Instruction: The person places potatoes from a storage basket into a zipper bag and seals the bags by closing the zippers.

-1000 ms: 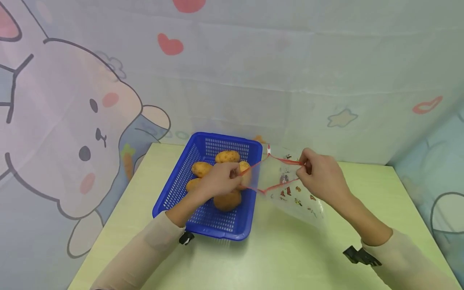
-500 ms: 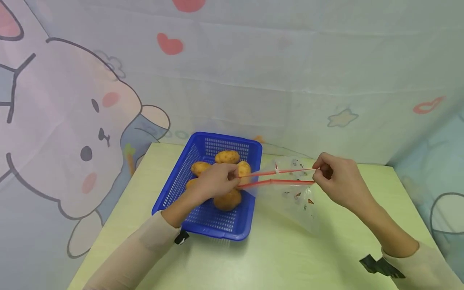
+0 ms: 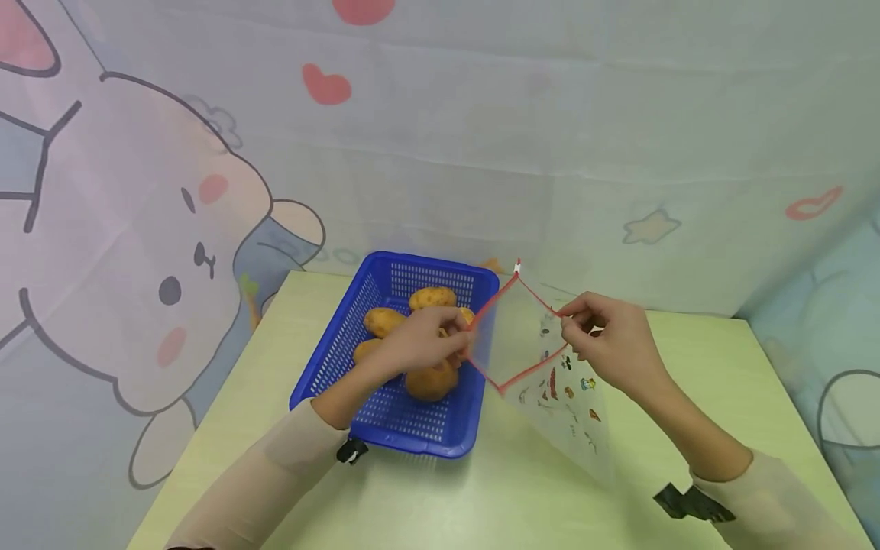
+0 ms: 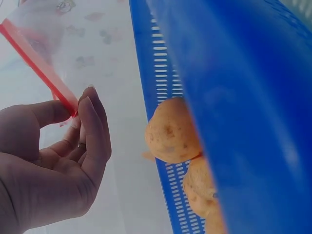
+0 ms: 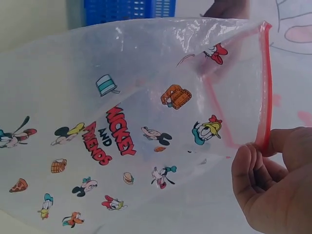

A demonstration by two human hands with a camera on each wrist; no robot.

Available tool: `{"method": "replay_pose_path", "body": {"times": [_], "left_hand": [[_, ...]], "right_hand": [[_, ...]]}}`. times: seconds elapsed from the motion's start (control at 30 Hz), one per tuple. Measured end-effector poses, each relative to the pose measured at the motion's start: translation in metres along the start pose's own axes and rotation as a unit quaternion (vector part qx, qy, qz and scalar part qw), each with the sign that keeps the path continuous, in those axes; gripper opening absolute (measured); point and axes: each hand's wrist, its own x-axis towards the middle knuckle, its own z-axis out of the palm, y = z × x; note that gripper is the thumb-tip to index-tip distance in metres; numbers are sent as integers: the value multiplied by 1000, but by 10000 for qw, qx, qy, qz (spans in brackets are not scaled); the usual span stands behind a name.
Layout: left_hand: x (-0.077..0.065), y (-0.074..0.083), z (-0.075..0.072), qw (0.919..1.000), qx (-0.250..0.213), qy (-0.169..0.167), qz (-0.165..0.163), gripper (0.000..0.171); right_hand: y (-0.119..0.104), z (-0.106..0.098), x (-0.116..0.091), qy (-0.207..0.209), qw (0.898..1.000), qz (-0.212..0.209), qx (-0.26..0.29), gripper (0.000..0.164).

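Between both hands hangs a clear zip bag (image 3: 543, 389) with cartoon prints and a red zip edge, its mouth spread into a diamond. My left hand (image 3: 428, 340) pinches the left side of the red edge, above the potatoes in the basket. At the opposite side, my right hand (image 3: 612, 336) pinches the rim between thumb and fingers. In the right wrist view the printed zip bag (image 5: 131, 122) looks flat and holds nothing that I can see. Several potatoes (image 3: 431, 382) lie in the blue basket (image 3: 392, 437), partly hidden by my left hand.
The basket stands on a pale green table (image 3: 440, 504), left of the zip bag. A cartoon-printed cloth (image 3: 481, 153) hangs behind the table. A white slider (image 3: 518, 267) sits at the far corner of the bag's red edge.
My right hand first moved right, pulling the bag's mouth narrow and taut, then came back left. The mouth now spreads wider than in either earlier frame. The left hand shifted slightly right.
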Motion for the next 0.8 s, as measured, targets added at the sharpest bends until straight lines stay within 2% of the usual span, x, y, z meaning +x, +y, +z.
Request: {"method": "replay_pose_path", "body": {"times": [0.1, 0.23, 0.3, 0.43, 0.6, 0.8], "left_hand": [[1, 1, 1, 10000, -64, -22, -17, 12], [2, 1, 2, 9999, -108, -60, -26, 13], [2, 0, 1, 9999, -131, -65, -35, 14], [1, -4, 0, 9998, -175, -42, -53, 15], [0, -5, -2, 9995, -294, -68, -122, 14], [-2, -3, -2, 9993, -332, -106, -120, 14]], "right_hand": [[2, 4, 1, -72, 9998, 188, 26, 26], [5, 2, 1, -487, 9971, 549, 224, 24], [7, -1, 0, -794, 9918, 788, 613, 22], [9, -9, 0, -1287, 9744, 1144, 1443, 24], [14, -15, 0, -1539, 9688, 942, 1700, 27], [23, -15, -3, -1519, 9725, 461, 1707, 22]]}}
